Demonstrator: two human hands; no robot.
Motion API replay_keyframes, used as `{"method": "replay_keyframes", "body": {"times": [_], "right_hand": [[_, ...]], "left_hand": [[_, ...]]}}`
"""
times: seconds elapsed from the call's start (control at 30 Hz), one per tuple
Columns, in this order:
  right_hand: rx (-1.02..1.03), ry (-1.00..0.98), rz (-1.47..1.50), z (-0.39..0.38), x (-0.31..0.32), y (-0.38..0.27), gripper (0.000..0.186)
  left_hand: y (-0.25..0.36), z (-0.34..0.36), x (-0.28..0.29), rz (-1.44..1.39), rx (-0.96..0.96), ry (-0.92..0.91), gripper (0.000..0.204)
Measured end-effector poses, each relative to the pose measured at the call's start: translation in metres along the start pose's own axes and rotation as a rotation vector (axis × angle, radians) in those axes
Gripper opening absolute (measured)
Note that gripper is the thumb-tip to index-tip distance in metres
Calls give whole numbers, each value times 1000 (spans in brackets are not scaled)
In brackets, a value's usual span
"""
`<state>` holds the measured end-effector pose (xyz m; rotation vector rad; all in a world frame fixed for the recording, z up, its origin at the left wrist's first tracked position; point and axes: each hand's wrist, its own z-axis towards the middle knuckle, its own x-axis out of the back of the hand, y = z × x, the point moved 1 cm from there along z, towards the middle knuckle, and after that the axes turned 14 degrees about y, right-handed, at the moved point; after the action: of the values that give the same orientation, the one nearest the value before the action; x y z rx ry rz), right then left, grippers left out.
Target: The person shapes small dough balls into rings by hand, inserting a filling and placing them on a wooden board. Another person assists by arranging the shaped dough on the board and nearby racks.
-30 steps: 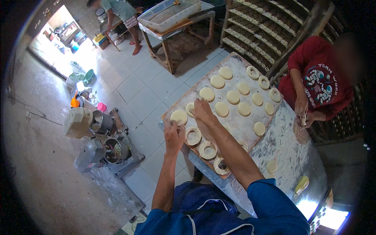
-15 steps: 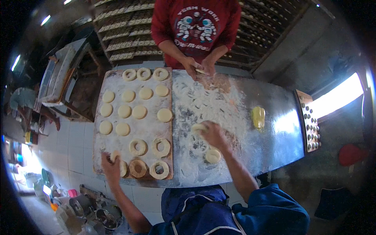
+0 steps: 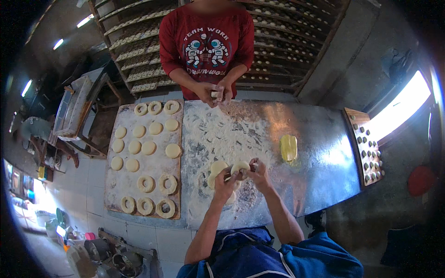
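Observation:
Both my hands meet over the floured tabletop near its front edge. A pale round piece of dough point(image 3: 239, 167) is between them. My left hand point(image 3: 225, 183) pinches its lower left side with thumb and fingers, and my right hand point(image 3: 258, 176) grips its right side. My fingers hide whether it has a hole. A flat dough disc point(image 3: 219, 167) and more dough pieces lie on the flour beneath my left hand, partly covered. To the left, a floured wooden board point(image 3: 110, 185) carries several dough discs point(image 3: 148, 148) and several dough rings point(image 3: 146, 184).
Across the table, a person in a red shirt point(image 3: 206, 46) holds a small dough piece point(image 3: 214, 94) in both hands. A yellow slab point(image 3: 289, 148) lies on the metal table point(image 3: 320, 171). At its right end leans a board point(image 3: 362, 139) of small pieces. Loaded racks point(image 3: 278, 41) stand behind.
My left hand has left the board's near left corner, where a dough ring now lies, and joined my right hand at the dough piece. The other person's hands remain together. The view has shifted.

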<state>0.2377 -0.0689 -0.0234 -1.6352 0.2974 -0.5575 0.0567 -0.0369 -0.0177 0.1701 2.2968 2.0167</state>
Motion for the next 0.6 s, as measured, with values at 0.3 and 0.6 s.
{"method": "replay_keyframes", "body": {"times": [0.3, 0.6], "right_hand": [[9, -279, 172, -25, 8, -31, 54], [-290, -145, 116, -26, -13, -17, 43]], "left_hand": [[-7, -27, -26, -24, -60, 119, 41], [-22, -36, -9, -606, 62, -90, 31]]}}
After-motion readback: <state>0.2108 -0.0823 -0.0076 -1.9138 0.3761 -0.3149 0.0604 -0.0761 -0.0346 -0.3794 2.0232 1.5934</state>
